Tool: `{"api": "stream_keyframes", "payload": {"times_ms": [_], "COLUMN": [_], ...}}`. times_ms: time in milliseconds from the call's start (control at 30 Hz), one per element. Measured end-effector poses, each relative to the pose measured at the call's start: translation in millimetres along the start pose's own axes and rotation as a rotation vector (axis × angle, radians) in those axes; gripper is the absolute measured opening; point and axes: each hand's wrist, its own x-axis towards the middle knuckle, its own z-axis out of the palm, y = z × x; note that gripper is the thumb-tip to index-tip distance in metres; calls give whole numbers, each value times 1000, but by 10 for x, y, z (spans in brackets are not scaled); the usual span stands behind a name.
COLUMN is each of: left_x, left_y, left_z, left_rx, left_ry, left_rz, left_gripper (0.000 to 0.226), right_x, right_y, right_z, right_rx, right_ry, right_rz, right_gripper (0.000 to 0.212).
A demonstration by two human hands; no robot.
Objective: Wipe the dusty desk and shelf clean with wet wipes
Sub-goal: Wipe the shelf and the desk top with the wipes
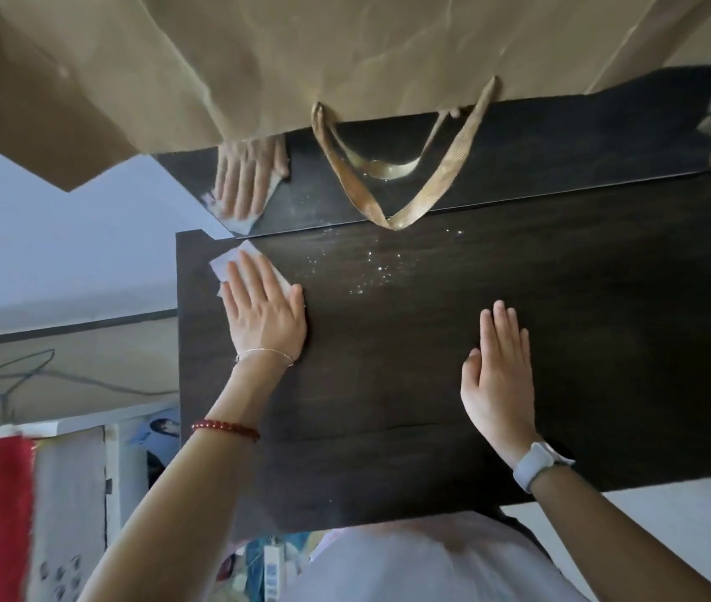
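Hands lie flat on a dark wooden bench (453,384). The left hand (264,308) presses a white wet wipe (232,260) down with straight fingers at the far left corner of the bench, beside the wall. The right hand (497,375) rests open, palm down, fingers together, holding nothing, to the right and a little nearer. Glittery specks (371,271) dot the surface between the hands and the far edge. A brown paper bag (258,58) with ribbon handles (405,184) hangs over the far side, above a glossy panel reflecting the left hand.
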Motion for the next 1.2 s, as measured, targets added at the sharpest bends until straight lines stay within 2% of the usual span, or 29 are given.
{"api": "stream_keyframes", "payload": {"times_ms": [67,167,267,333,433,500,567,633,700,833,1000,1100,1200], "left_x": [68,8,-114,-112,-41,36,114,158,130,-96,-214,-232,-222], "left_y": [355,1003,1193,912,277,33,110,451,883,1881,3095,3483,3486], "left_z": [73,140,203,167,45,-33,-65,-7,96,301,496,541,547], "left_rx": [47,57,88,86,10,-19,-75,-96,-78,-75,-19,66,96], "left_ry": [9,-10,-80,-56,38,16,35,39,38,36,-69,-72,-90], "left_rz": [112,287,487,408,96,-85,-214,-255,-171,109,422,550,599], "left_gripper": [70,67,62,62,62,59,59,59,59,70,61,60,59], "right_x": [4,22,71,134,220,267,301,330,366,429,386,311,297], "right_y": [68,166,266,339,423,479,533,630,749,1144,1666,1893,1910], "right_z": [-12,-62,-128,-171,-197,-211,-219,-241,-281,-427,-672,-766,-749], "right_rx": [21,27,5,6,19,27,50,73,81,98,134,91,77], "right_ry": [0,-9,-33,-42,-59,-72,-70,-61,-47,-10,92,115,128], "right_rz": [-39,-99,-145,-182,-217,-234,-248,-253,-230,-149,27,130,148], "right_gripper": [53,52,51,49,47,48,50,50,49,48,43,43,42]}}
